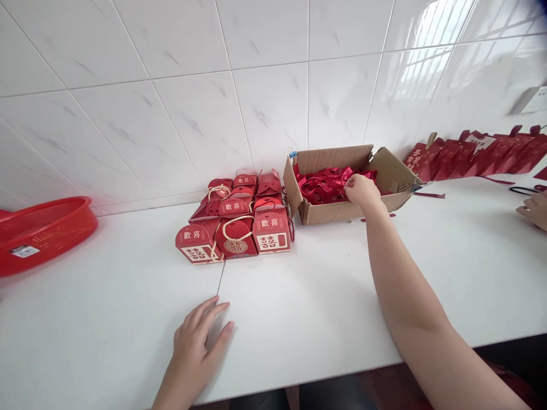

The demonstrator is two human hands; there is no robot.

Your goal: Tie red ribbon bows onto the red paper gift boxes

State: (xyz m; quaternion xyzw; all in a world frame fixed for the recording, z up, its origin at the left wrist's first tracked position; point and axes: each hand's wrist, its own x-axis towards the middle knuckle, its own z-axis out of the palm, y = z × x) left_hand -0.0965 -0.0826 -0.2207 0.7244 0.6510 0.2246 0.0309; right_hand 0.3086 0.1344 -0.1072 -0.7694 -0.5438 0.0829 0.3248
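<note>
My left hand [197, 340] rests on the white table [299, 319] near its front edge, fingers apart and nothing in it. Reaching over the near wall of an open cardboard box [337, 212], my right hand [362, 191] touches the shiny red ribbons [322, 185] inside. Its fingers are pinched together at the ribbons' surface. Left of the cardboard box, several small red gift boxes [236, 246] stand close together in rows, some with cream rope handles and white labels.
A red plastic basin [51, 230] sits at the far left. Several red paper bags [461, 156] lean along the tiled wall at the right. Another person's hand [534, 209] is at the right edge, near a black loop. A wall socket [532, 101] is above.
</note>
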